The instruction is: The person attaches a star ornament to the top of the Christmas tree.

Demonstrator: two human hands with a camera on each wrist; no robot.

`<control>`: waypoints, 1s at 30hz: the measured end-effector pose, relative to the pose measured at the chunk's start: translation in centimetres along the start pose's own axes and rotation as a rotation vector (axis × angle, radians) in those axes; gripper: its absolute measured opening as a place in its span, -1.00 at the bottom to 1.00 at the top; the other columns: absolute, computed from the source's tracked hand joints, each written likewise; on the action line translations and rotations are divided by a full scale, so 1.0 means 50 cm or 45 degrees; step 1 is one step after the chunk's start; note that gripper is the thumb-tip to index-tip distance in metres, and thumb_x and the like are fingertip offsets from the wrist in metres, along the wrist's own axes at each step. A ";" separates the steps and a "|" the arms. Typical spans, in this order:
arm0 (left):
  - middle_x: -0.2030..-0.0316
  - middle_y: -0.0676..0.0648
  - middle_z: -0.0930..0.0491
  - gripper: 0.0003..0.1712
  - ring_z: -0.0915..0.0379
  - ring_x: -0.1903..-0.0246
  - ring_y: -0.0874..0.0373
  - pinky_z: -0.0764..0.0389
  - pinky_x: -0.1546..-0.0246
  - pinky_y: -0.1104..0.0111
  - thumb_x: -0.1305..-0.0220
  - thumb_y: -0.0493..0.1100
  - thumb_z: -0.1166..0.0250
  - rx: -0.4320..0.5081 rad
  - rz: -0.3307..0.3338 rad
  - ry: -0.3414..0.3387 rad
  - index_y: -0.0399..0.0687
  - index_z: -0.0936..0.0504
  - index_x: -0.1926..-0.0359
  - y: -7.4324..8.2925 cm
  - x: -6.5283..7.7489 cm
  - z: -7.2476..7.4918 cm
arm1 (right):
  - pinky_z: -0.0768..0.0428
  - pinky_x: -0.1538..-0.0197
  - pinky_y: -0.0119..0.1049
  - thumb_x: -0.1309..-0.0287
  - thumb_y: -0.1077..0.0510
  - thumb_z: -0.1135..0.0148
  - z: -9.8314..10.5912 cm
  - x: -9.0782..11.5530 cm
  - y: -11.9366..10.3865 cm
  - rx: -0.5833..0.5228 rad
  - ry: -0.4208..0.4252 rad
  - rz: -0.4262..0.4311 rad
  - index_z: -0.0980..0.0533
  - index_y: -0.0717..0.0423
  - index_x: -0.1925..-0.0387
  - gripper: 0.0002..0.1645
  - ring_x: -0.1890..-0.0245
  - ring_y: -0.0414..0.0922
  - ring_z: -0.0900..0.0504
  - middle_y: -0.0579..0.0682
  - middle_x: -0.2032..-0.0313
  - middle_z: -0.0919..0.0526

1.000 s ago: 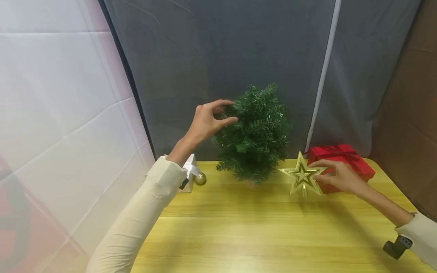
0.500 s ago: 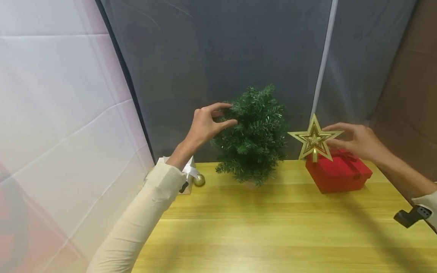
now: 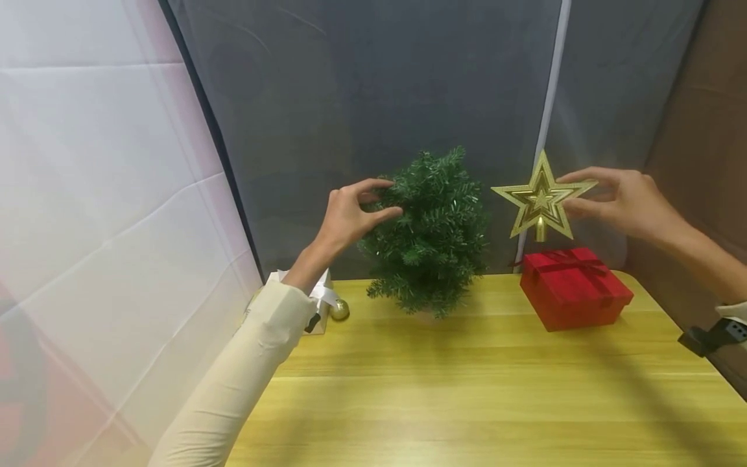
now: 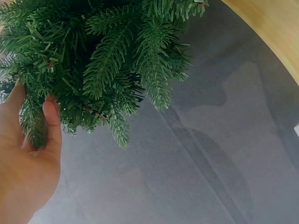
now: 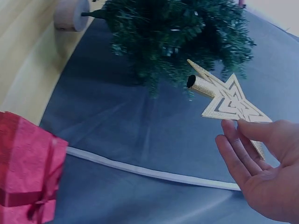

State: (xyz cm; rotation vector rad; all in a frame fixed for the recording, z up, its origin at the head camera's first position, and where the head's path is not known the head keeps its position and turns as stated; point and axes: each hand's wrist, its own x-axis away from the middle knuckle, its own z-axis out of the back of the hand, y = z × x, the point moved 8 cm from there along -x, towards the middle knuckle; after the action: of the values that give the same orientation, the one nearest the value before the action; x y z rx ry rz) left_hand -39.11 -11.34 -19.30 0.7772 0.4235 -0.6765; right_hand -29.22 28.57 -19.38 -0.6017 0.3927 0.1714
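We start at the far left: our left hand (image 3: 345, 214) curls thumb and fingers about the upper left branches of the green tree (image 3: 432, 243), how firmly we can't tell; a light, steadying hold should suit those soft tips. The tree stands upright. Across the gap, our right hand (image 3: 636, 201) pinches the gold star (image 3: 541, 198) by one point, aloft above the red gift box (image 3: 574, 285); we'd do well keeping its socket (image 3: 540, 230) downward, fingers clear. Against a second ago, our left hand keeps its place, while our right hand and star climb from beside the box's front.
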 end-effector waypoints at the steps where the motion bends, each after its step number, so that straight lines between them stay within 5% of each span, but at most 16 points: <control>1: -0.01 -0.13 -0.77 -0.40 -0.74 0.02 0.06 -0.68 -0.12 0.10 -0.17 0.13 -0.58 -0.003 0.003 -0.001 0.19 -0.71 -0.23 -0.001 0.000 0.000 | -0.53 0.19 -0.31 -0.26 -0.04 -0.51 0.005 -0.003 -0.005 0.003 0.003 -0.003 -0.61 -0.13 -0.30 -0.41 0.34 -0.53 -0.71 0.15 0.16 -0.82; 5: 0.01 -0.13 -0.78 -0.40 -0.74 0.02 0.06 -0.67 -0.13 0.11 -0.17 0.13 -0.59 -0.004 0.007 0.003 0.20 -0.71 -0.22 -0.003 0.001 0.001 | -0.45 0.15 -0.19 -0.27 -0.09 -0.49 0.025 -0.018 -0.025 -0.002 0.016 -0.009 -0.60 -0.18 -0.32 -0.40 0.36 -0.58 -0.68 0.11 0.21 -0.83; 12: -0.01 -0.13 -0.77 -0.40 -0.74 0.01 0.06 -0.67 -0.13 0.11 -0.16 0.12 -0.59 0.011 0.007 0.003 0.19 -0.71 -0.23 -0.003 0.000 -0.001 | -0.43 0.34 -0.48 -0.28 -0.02 -0.49 0.056 -0.049 -0.065 -0.050 0.073 0.064 -0.61 -0.14 -0.31 -0.43 0.40 -0.53 -0.71 -0.15 0.35 -0.84; 19: -0.03 -0.14 -0.76 -0.40 -0.72 -0.03 0.02 -0.65 -0.17 0.06 -0.15 0.12 -0.60 0.021 0.028 -0.002 0.19 -0.72 -0.22 -0.007 0.001 -0.003 | -0.44 0.25 -0.62 -0.27 0.08 -0.49 0.065 -0.080 -0.117 -0.149 0.130 0.153 -0.63 -0.09 -0.28 -0.46 0.41 -0.50 -0.73 -0.38 0.40 -0.79; 30: -0.02 -0.16 -0.76 -0.41 -0.72 -0.03 -0.02 -0.66 -0.14 0.05 -0.16 0.09 -0.60 0.034 0.003 -0.002 0.15 -0.72 -0.22 -0.007 -0.004 -0.009 | -0.38 0.50 -0.51 -0.35 0.13 -0.41 0.058 -0.137 -0.205 -0.269 0.132 0.230 -0.61 -0.08 -0.31 -0.49 0.40 -0.47 -0.74 -0.39 0.41 -0.79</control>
State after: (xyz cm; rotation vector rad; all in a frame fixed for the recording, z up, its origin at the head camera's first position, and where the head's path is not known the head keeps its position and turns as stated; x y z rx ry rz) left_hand -39.54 -11.09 -19.66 0.8018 0.4127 -0.6818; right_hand -31.80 21.63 -9.11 -0.7853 0.5338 0.3588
